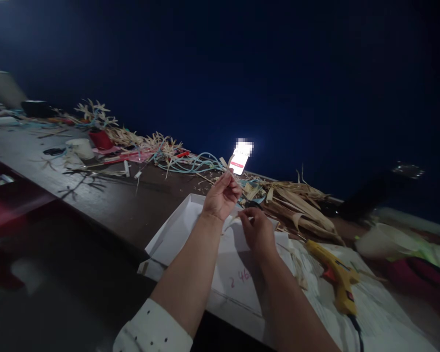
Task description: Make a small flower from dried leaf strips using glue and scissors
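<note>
Raised over a white cardboard box point(179, 220), my left hand point(223, 193) is closed in a pinch on a pale dried-leaf strip point(227, 164), whose end sticks up past the fingertips. Just below and to the right is my right hand point(257, 229), its thumb and finger pressed together. A thin pale piece point(230, 223) shows by those fingertips, but whether they grip it I cannot make out. Handwritten red figures mark the white surface under my forearms. Behind my left fingertips a phone point(238, 164) glows brightly.
A yellow glue gun point(339, 278) lies at the right with its cord trailing forward. Dried husks point(300, 205) are heaped behind the box. Along the back run blue cords point(198, 164), leaf flowers point(161, 142), a red thread spool point(100, 139) and a white cup point(79, 148).
</note>
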Available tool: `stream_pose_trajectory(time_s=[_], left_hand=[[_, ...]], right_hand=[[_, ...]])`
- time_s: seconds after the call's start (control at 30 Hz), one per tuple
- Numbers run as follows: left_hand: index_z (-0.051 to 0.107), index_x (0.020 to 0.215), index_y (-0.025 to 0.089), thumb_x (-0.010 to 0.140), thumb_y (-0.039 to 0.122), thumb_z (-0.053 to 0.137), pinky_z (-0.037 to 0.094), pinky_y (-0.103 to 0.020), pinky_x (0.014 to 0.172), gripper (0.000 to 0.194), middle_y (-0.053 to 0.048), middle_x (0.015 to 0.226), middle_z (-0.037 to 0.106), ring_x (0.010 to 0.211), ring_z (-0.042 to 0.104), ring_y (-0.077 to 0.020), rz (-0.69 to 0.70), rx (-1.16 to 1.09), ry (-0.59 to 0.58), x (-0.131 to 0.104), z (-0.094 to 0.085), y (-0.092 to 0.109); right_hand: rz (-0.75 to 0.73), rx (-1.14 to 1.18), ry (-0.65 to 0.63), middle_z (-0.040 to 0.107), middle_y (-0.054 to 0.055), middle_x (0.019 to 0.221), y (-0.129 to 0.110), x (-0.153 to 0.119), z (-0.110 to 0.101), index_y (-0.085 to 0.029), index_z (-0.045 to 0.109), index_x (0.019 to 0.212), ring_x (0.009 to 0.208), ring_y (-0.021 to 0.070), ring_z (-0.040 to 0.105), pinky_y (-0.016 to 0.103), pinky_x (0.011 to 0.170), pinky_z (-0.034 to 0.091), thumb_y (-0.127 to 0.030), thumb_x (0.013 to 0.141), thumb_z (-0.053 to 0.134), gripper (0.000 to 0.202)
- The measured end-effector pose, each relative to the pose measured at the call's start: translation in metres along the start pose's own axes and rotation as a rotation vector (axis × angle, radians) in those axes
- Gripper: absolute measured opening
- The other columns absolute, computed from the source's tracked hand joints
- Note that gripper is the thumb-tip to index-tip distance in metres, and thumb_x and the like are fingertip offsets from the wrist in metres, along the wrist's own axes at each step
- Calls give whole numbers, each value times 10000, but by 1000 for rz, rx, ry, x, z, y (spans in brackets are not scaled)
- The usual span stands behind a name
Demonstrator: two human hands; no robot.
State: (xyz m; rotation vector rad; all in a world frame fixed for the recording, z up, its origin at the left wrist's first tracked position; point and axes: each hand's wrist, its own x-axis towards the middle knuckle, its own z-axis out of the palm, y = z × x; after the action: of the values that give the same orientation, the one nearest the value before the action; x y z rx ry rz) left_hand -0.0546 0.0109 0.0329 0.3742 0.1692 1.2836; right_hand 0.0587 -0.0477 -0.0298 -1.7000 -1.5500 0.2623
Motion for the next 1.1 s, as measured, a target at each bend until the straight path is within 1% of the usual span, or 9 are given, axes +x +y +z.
stream_pose_trajectory(time_s=[0.07, 0.17, 0.3, 0.37, 0.43, 0.53, 0.83, 0.97, 1.1], left_hand=[[672, 799, 158, 720, 172, 691, 376, -150, 522, 82, 24, 668, 551, 576, 471, -22, 8, -20, -29, 1, -2, 0], [679, 809, 159, 651, 179, 746, 363, -141, 512, 173, 30, 664, 555, 572, 470, -18, 20, -3, -48, 5, -6, -2], [693, 807, 148, 588, 236, 786, 326, -151, 484, 253, 21, 648, 573, 543, 450, -27, 67, 310, 17, 10, -11, -12], [707, 786, 137, 561, 276, 796, 308, -168, 476, 279, 7, 642, 598, 521, 435, -34, 38, 576, 96, 10, -13, -19], [718, 763, 128, 567, 310, 789, 298, -183, 481, 277, 7, 608, 594, 505, 413, -39, -21, 787, 101, 9, -14, -26], [721, 749, 137, 584, 337, 777, 305, -187, 491, 266, 16, 591, 589, 498, 412, -41, -86, 908, 64, 7, -13, -33], [664, 840, 124, 589, 249, 803, 519, -260, 687, 313, -76, 850, 685, 713, 643, -130, -494, 612, -41, -2, -10, -38], [649, 851, 127, 640, 216, 770, 538, -239, 671, 259, -77, 837, 691, 735, 662, -136, -523, 516, -63, -3, -11, -39], [648, 879, 127, 680, 211, 742, 544, -243, 674, 236, -59, 759, 691, 703, 666, -130, -539, 463, -62, -2, -14, -40]], right_hand=[[73, 166, 124, 616, 1, 637, 6, 3, -7, -189, 600, 838, 490, 138, 548, 250, 510, 389, -460, 839, 485, 295], [126, 390, 319, 626, 9, 680, 11, 6, -19, -175, 550, 865, 440, 120, 535, 241, 461, 401, -491, 825, 501, 322], [172, 402, 518, 609, 19, 706, 12, 8, -34, -160, 548, 876, 438, 104, 516, 239, 461, 416, -456, 798, 549, 306], [177, 365, 584, 605, 28, 725, 12, 8, -38, -154, 562, 891, 468, 108, 524, 246, 488, 433, -438, 784, 565, 303], [172, 343, 614, 613, 47, 770, 12, 8, -40, -151, 574, 919, 527, 124, 549, 259, 524, 456, -435, 772, 579, 319], [173, 368, 595, 623, 68, 810, 12, 8, -39, -146, 585, 942, 600, 149, 576, 269, 540, 476, -429, 759, 597, 337], [64, 476, 662, 668, 68, 829, 12, 9, -41, -149, 633, 894, 744, 180, 631, 327, 732, 495, -370, 756, 619, 260], [88, 526, 613, 677, 58, 785, 5, 8, -43, -148, 632, 896, 677, 174, 638, 321, 694, 499, -350, 768, 609, 240], [54, 423, 622, 683, 71, 809, 3, 6, -44, -148, 650, 908, 726, 184, 635, 320, 726, 482, -350, 784, 594, 244]])
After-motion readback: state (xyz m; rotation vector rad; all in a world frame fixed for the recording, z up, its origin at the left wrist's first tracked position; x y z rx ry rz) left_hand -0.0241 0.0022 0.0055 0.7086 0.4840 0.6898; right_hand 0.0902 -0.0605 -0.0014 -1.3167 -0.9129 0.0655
